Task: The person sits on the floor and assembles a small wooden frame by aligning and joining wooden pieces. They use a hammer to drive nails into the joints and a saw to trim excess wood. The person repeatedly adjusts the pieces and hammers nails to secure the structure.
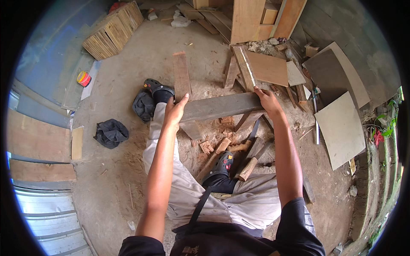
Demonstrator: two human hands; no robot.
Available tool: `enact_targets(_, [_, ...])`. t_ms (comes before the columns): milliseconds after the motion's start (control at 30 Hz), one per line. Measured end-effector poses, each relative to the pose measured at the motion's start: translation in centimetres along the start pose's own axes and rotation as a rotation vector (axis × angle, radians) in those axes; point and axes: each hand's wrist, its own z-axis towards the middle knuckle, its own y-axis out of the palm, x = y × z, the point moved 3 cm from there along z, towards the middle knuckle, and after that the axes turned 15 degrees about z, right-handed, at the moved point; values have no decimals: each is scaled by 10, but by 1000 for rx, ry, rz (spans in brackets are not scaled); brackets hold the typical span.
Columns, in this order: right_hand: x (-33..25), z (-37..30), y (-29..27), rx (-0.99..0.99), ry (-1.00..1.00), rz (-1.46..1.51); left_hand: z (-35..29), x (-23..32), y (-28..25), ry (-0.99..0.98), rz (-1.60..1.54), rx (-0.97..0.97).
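Note:
A thick grey wooden board (pixel 220 106) stretches crosswise in front of me, a hand at each end. My left hand (pixel 174 112) is closed round its left end, thumb on top. At the right end, my right hand (pixel 270 102) grips the board. Beside the left hand, a brown plank (pixel 181 74) points away from me. A low wooden trestle (pixel 244 66), with a white streak along its top, stands by the right hand. Whether the board rests on these supports or is lifted, I cannot tell. Below it lie wood offcuts (pixel 206 147) and a wavy-edged wooden handle (pixel 240 146).
My shoes (pixel 221 164) are close to the offcuts and a wooden-handled piece (pixel 247 169). Black plastic bags (pixel 111 133) lie on the left, with a red tub (pixel 83 79) farther off. Stacked wood (pixel 113 32) stands far left; a plywood cabinet (pixel 260 21) and loose sheets (pixel 340 130) are rightward.

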Motion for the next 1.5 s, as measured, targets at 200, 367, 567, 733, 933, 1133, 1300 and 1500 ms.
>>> enact_targets(200, [6,2,-2,63,8,35,3,-5,-1,37,19,63])
enact_targets(367, [8,-3,1,38,0,82,6,-7,-3,91,73,13])
enact_targets(567, [-1,3,5,35,75,36,8,-10,-2,30,72,21])
enact_targets(733, [-9,3,-4,55,143,202,3,-1,-6,130,311,257])
enact_targets(933, [10,-34,-6,56,-302,66,-31,56,25,822,622,186])
enact_targets(1133, [53,-60,5,95,-581,271,-41,91,127,1012,870,-34])
enact_targets(1300, [68,-63,13,212,-502,-74,-21,107,179,1046,939,-174])
enact_targets(1500, [61,-67,25,275,-584,-30,-18,108,188,1087,861,-141])
